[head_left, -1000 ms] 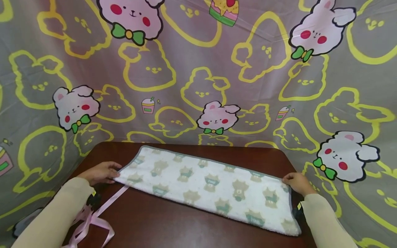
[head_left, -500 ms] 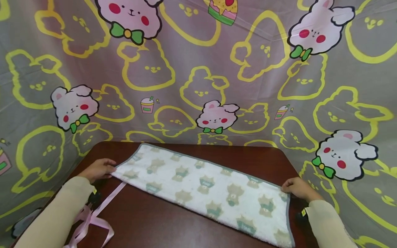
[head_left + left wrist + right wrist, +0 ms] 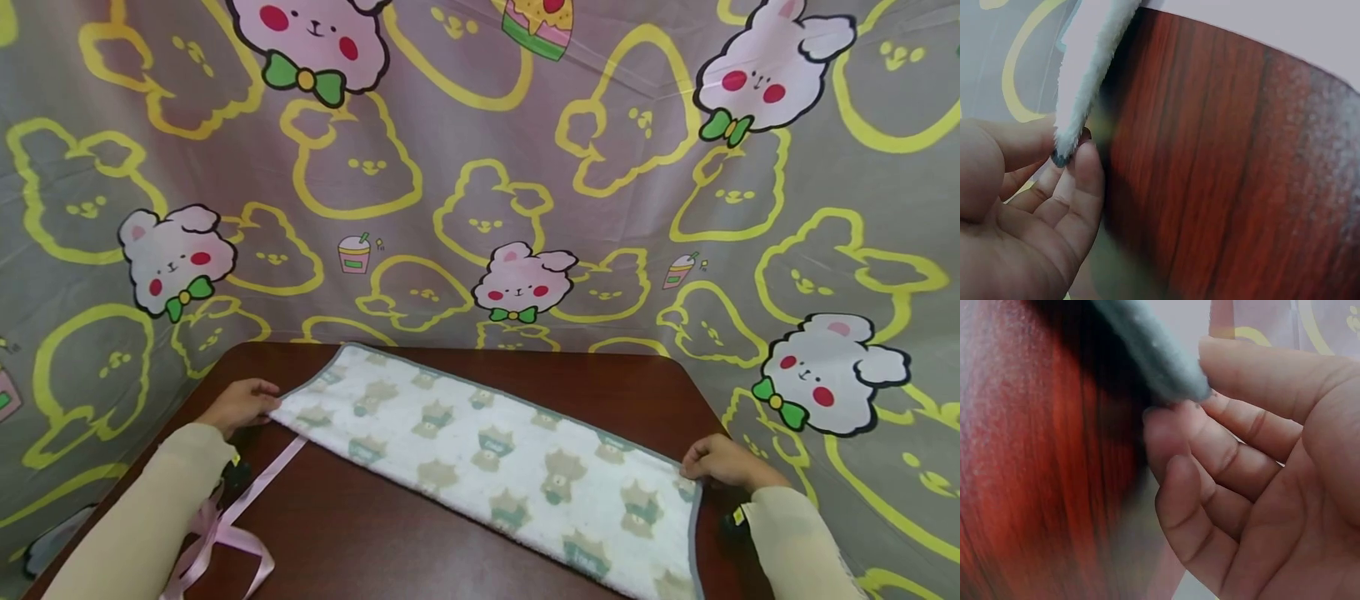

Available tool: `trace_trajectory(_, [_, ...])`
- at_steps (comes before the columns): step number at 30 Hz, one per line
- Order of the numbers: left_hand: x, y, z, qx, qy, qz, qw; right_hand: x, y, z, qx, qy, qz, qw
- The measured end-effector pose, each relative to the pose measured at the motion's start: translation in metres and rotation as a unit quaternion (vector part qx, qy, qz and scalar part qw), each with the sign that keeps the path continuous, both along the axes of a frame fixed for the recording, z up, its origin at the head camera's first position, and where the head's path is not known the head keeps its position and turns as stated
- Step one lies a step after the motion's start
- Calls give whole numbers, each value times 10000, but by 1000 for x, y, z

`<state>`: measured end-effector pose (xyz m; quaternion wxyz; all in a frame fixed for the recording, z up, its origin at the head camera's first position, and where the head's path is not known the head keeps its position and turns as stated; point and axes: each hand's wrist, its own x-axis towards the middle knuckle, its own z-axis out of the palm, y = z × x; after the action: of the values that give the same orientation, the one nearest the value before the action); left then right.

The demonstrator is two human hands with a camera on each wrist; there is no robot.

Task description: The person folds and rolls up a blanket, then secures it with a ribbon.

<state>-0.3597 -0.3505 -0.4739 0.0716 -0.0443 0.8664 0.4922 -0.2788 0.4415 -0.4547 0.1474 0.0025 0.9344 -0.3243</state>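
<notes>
A white plush towel with grey-green edging and printed bear figures stretches slantwise over the table, its left end farther back. My left hand pinches its left edge between thumb and fingers; in the left wrist view the fluffy fold runs up from those fingertips. At the other end my right hand pinches the edge near the back right corner. The right wrist view shows the grey-green rim caught between thumb and fingers. The towel's front right corner lies beyond the bottom of the head view.
Pink ribbon lies in loops at the front left, one strand running up to the towel's left end. The dark red-brown table has rounded back corners. A printed curtain hangs behind and at both sides.
Both hands have kept their pinch. The left has shifted slightly left and back, the right slightly forward. The towel has turned more slantwise, its right end coming toward me.
</notes>
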Motion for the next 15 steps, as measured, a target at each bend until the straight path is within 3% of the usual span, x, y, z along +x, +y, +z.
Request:
trace_trajectory(5, [0,1,-1,-363,170,-182,9990,0,0,1,-87,-41,220,9997])
trace_trajectory(9, [0,4,1,-956,417,-381,9938,-1,-1,2,-64,-113,260,9996])
trace_trajectory(11, [1,6,4,-1360,514,-427,9884,-3,-2,3,-65,-139,255,9996])
trace_trajectory(15, [4,16,12,-2307,686,-467,9695,-4,-4,3,-194,-180,103,9996])
